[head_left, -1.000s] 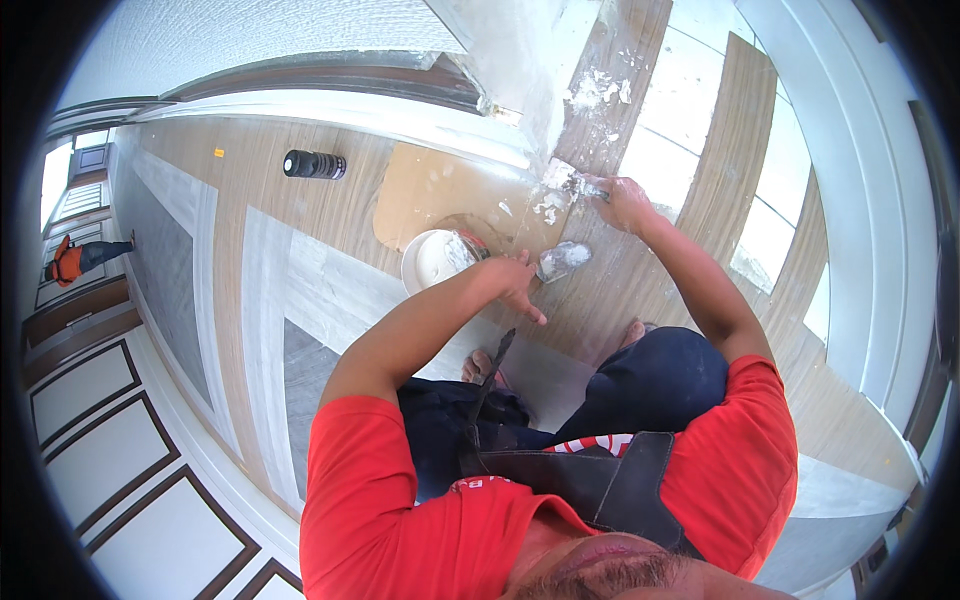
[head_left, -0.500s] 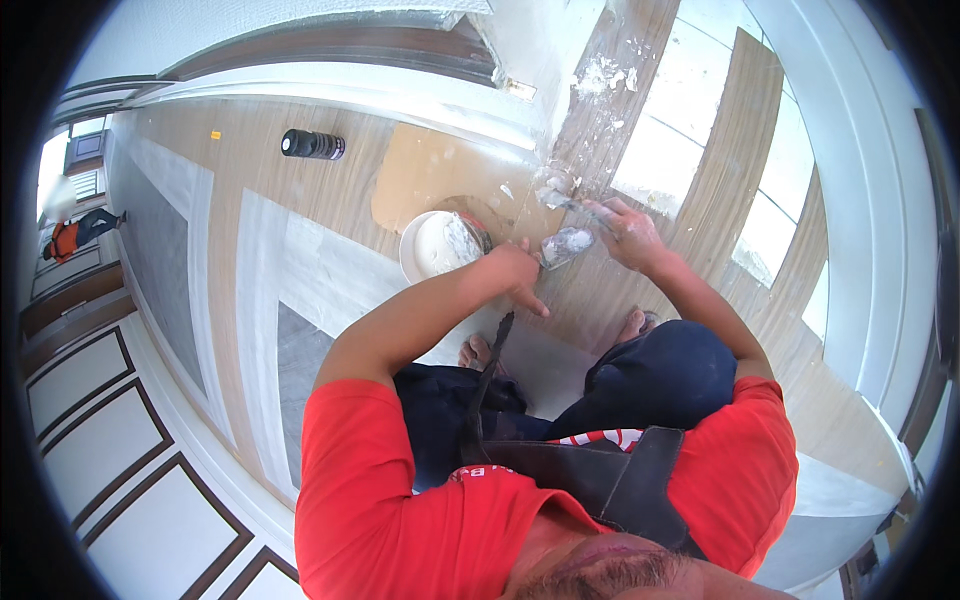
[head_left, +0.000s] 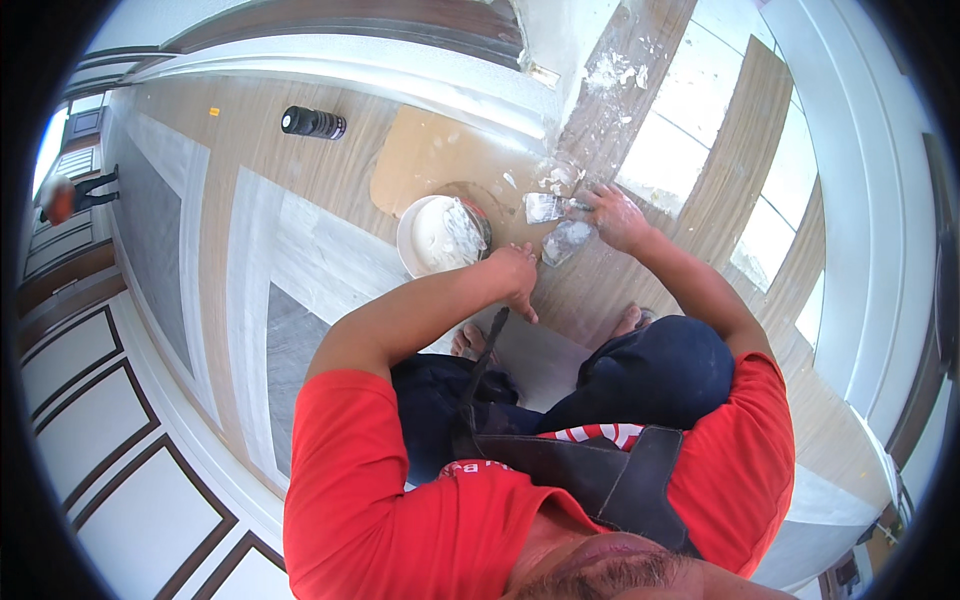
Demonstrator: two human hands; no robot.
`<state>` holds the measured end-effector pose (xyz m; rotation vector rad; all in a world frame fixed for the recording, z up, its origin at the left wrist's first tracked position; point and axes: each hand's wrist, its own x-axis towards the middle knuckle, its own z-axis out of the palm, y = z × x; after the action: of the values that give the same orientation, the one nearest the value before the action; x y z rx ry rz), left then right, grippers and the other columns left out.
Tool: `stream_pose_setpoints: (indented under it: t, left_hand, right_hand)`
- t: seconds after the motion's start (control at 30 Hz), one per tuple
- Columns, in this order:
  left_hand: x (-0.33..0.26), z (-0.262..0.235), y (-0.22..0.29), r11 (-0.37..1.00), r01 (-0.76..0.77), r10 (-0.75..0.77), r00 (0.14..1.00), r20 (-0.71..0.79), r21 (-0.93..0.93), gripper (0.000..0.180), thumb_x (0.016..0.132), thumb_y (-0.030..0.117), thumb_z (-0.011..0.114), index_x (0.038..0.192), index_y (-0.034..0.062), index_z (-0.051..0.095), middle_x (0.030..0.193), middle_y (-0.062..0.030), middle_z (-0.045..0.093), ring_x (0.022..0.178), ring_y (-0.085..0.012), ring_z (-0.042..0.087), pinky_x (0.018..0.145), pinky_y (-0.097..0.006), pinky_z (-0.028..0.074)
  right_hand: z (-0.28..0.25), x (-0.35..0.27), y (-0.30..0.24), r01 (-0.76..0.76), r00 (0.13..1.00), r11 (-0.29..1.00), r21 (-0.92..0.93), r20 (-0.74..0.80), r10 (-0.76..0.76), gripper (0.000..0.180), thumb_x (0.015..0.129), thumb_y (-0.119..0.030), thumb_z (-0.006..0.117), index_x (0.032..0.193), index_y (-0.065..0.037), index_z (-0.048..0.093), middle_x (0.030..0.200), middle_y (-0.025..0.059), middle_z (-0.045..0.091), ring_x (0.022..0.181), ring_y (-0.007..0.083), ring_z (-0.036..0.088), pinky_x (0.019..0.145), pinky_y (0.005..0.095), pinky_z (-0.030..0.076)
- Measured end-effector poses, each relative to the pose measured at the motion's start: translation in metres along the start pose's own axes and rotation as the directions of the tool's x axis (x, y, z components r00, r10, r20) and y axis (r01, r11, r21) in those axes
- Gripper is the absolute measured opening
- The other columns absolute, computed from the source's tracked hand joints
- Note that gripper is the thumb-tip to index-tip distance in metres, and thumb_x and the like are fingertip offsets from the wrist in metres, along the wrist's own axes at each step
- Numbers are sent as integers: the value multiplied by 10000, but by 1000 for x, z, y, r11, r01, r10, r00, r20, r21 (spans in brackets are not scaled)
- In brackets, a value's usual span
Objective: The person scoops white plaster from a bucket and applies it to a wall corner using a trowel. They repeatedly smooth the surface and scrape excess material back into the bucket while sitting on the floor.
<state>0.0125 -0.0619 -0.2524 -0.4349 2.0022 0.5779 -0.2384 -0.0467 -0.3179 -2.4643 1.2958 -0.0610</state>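
My right hand [head_left: 617,215] is closed on the handle of a putty knife [head_left: 545,207]; its broad blade is smeared white and lies over the tan board, pointing left. Close below it is a second putty-smeared blade [head_left: 566,242]. It narrows toward my left hand [head_left: 513,272], whose fingers curl toward its narrow end while the thumb points down; the grip itself is partly hidden. Just left of that hand stands a round white tub [head_left: 410,240] with white putty [head_left: 445,235] inside, heaped on its right side.
A tan board [head_left: 405,150] lies under the work spot. Beyond it stands a black bottle [head_left: 313,122] on the wood-look floor. White crumbs [head_left: 612,72] litter a plank near the wall corner. White tiles [head_left: 690,95] show between planks at right. Another person [head_left: 75,197] is far left.
The right-hand putty knife has swung left, its blade now showing broad and flat. My right hand has shifted slightly up and left. The left hand has barely moved.
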Motion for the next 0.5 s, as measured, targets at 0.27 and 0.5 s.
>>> stream_pose_setpoints:
  t: [0.27,0.5]
  left_hand:
    - [1,-4,1,998,35,-33,998,50,-58,1316,681,834,740,1544,-89,372,1681,-278,216,1512,-410,350,1226,-424,337]
    - [-2,-6,-2,997,24,-18,996,91,-74,1324,686,814,752,1543,-106,338,1658,-318,225,1475,-440,395,1210,-437,367]
  right_hand:
    - [-9,-19,14,26,999,998,62,45,-28,570,801,-15,652,1308,-264,728,1347,19,590,1227,258,524,1093,403,426]
    - [-37,-26,17,-107,994,930,353,70,87,490,818,-42,672,1238,-277,761,1185,75,651,1175,310,570,1067,439,449]
